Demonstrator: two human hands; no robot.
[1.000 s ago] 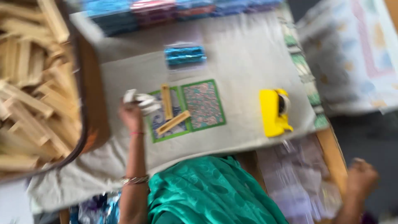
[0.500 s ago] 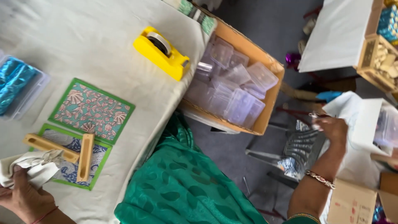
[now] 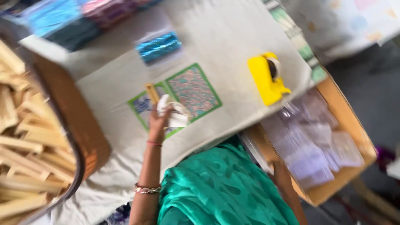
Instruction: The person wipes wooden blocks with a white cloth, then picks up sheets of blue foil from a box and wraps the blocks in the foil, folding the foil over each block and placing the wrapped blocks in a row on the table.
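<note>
My left hand (image 3: 157,125) rests on the grey table cover (image 3: 233,37), its fingers closed on a crumpled white cloth piece (image 3: 176,115). It lies over a green-bordered patterned card (image 3: 141,106), beside a second such card (image 3: 195,88). A wooden stick (image 3: 151,92) lies just above the hand. My right hand (image 3: 281,175) is low at the near edge of a cardboard box (image 3: 352,125) that holds several clear plastic packets (image 3: 316,146). That hand is blurred and partly hidden, so its grip is unclear.
A yellow tape dispenser (image 3: 266,79) sits at the table's right edge. A shiny blue packet (image 3: 158,46) lies farther back, with coloured stacks (image 3: 62,21) behind it. On the left stands a large brown basket (image 3: 71,121) full of wooden sticks (image 3: 25,141).
The view has swung back over the table. My right hand has come in from far out on the right to the cardboard box. My left hand still holds the white cloth piece.
</note>
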